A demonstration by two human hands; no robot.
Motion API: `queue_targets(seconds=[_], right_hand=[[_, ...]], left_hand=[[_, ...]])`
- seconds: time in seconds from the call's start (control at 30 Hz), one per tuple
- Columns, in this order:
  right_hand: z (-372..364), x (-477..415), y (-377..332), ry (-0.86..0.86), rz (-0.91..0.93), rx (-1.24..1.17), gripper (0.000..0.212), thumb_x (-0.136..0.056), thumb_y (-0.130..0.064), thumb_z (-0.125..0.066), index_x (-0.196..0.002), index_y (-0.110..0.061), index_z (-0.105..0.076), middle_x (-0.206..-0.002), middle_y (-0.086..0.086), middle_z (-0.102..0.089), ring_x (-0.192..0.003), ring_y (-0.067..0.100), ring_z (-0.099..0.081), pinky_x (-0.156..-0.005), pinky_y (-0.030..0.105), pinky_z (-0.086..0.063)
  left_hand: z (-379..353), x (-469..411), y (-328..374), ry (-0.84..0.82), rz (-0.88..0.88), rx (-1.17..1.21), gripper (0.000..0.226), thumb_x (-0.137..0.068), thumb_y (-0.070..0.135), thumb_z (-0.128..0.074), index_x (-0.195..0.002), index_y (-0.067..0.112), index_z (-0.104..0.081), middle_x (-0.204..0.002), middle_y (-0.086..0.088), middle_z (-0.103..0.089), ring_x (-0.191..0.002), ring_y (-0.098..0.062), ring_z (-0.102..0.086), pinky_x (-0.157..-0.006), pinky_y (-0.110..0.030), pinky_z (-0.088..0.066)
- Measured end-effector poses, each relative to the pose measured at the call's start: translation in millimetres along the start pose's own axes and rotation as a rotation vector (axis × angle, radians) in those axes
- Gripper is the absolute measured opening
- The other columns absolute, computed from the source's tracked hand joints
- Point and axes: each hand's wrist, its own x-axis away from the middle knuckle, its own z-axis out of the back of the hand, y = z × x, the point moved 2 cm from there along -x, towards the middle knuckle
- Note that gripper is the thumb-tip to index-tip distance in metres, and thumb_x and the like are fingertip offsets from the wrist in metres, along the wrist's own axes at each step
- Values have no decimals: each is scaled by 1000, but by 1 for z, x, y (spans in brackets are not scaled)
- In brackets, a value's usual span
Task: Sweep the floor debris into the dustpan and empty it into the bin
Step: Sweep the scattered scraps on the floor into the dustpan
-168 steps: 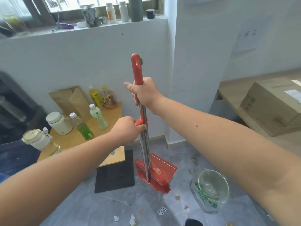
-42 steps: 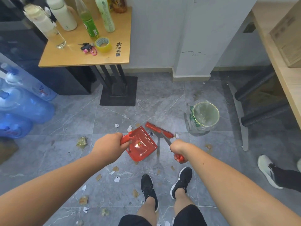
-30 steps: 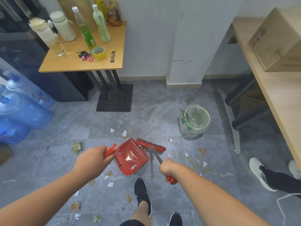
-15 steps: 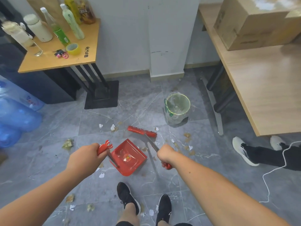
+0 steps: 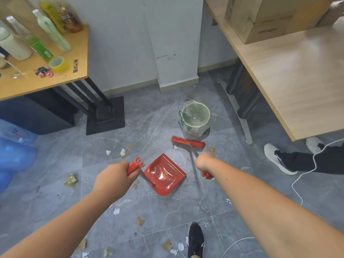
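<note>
Scattered debris (image 5: 71, 180) lies on the grey tiled floor (image 5: 55, 198) at the far left, a crumpled greenish scrap well apart from the tools, with paper and brown bits (image 5: 122, 152) nearer the middle. The left hand (image 5: 113, 176) is closed in a full fist around the red dustpan handle (image 5: 134, 164), its comb-toothed end protruding above the knuckles. The dustpan (image 5: 164, 175) rests flat on the floor just right of that hand and appears to hold no debris yet. The right hand (image 5: 202, 162) is likewise wrapped tight around the broom shaft (image 5: 191, 149), with the red grip end showing below the wrist. The broom head (image 5: 188, 142) sits on the floor beyond the pan, just in front of the bin (image 5: 195, 117), a clear lined container standing upright. Assessment: sweeping is at its opening stage, with litter on all sides. Recommended practice: keep the pan's front lip pressed to the tile so fragments cannot slide beneath; draw the broom toward the pan in short, low strokes; gather the outlying left-hand scraps inward before lifting; carry the pan level to the bin.
</note>
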Motion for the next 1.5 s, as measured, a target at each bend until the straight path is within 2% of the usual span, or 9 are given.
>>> queue_targets(seconds=[0.13,0.23,0.6,0.8,0.93,1.07,1.2,1.33,1.5], right_hand=[[-36,18,29,-46,-40,2,48,-90,3,-33,-135,-1,-48,-76,20,-56,-47,19,-47,-43,23,-39],[-59,44,49,-85,-52,6,45,-93,4,-33,-136,-2,-46,-79,18,-54,-49,19,-47,-43,23,-39],[-142,101,71,-203,-102,-112,48,-92,-2,-32,-137,-5,-45,-69,18,-55,-40,15,-39,-38,17,-36],[-166,123,65,-246,-128,-184,38,-92,-2,-34,-125,0,-54,-66,17,-56,-31,12,-37,-39,17,-34],[-156,137,65,-224,-115,-198,35,-91,3,-34,-118,5,-55,-60,17,-55,-30,11,-34,-40,18,-34],[-127,142,67,-173,-111,-255,33,-90,2,-32,-114,0,-55,-61,14,-53,-30,11,-35,-39,17,-34],[-90,137,78,-101,-90,-293,37,-88,2,-33,-114,9,-58,-60,16,-54,-31,11,-34,-39,17,-33],[-43,124,97,-36,-125,-375,23,-86,3,-34,-94,3,-56,-57,14,-53,-33,12,-33,-40,16,-32],[16,100,129,54,-176,-508,16,-88,0,-35,-82,-6,-48,-57,11,-47,-26,11,-33,-38,14,-32]], left_hand=[[-8,11,-20,-10,20,15,48,-98,56,-51,-73,15,-53,-61,1,-60,-53,-16,-55,-48,-30,-38],[-10,25,-40,-18,55,16,46,-97,56,-52,-76,16,-58,-65,1,-68,-59,-18,-62,-51,-31,-46],[4,90,-93,-20,63,-67,47,-100,55,-50,-73,17,-53,-61,1,-61,-57,-16,-59,-48,-28,-40],[9,113,-110,-4,46,-78,49,-100,57,-49,-72,16,-52,-61,1,-60,-56,-16,-59,-46,-29,-38],[13,117,-103,11,11,-80,50,-100,55,-49,-70,16,-50,-61,1,-59,-54,-16,-55,-47,-29,-36],[21,109,-81,29,-29,-63,50,-101,55,-49,-73,14,-55,-64,0,-60,-54,-15,-53,-47,-29,-36],[22,96,-53,28,-91,-62,53,-100,60,-47,-76,14,-57,-63,-1,-62,-56,-17,-58,-48,-30,-40],[21,80,-16,46,-131,-76,52,-100,57,-49,-77,11,-58,-64,-2,-61,-55,-16,-55,-48,-30,-37],[14,51,26,38,-182,-45,51,-99,56,-51,-73,13,-56,-62,-1,-61,-57,-19,-57,-49,-31,-39]])
